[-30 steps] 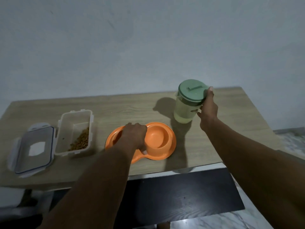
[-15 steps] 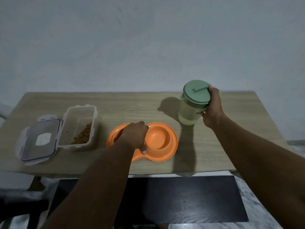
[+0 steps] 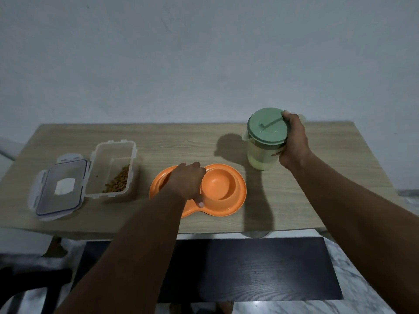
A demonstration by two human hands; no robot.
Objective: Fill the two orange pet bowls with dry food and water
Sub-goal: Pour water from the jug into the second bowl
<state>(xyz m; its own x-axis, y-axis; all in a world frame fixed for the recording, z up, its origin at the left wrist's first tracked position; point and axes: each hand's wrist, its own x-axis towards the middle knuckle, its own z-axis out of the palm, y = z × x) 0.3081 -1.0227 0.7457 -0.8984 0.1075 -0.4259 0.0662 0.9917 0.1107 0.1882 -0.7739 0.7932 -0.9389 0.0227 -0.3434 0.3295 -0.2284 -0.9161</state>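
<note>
An orange double pet bowl (image 3: 235,200) lies near the front edge of the wooden table (image 3: 181,141). Its right bowl (image 3: 218,184) looks empty; my left hand (image 3: 184,183) covers the left bowl and grips the dish at its middle, thumb on the near rim. To the right, a pale jug with a green lid (image 3: 266,125) is lifted and tilted slightly off the table. My right hand (image 3: 293,141) grips the jug by its right side, thumb at the lid's edge. An open clear container (image 3: 111,155) at the left holds some brown dry food (image 3: 118,181).
The container's clear lid (image 3: 59,189) lies flat at the table's left front corner. A grey wall stands close behind the table. Below the front edge are a dark panel (image 3: 249,268) and marble floor.
My right hand has lifted the jug a little off the table and tilted it. My left hand stays on the orange dish. The camera view shifted.
</note>
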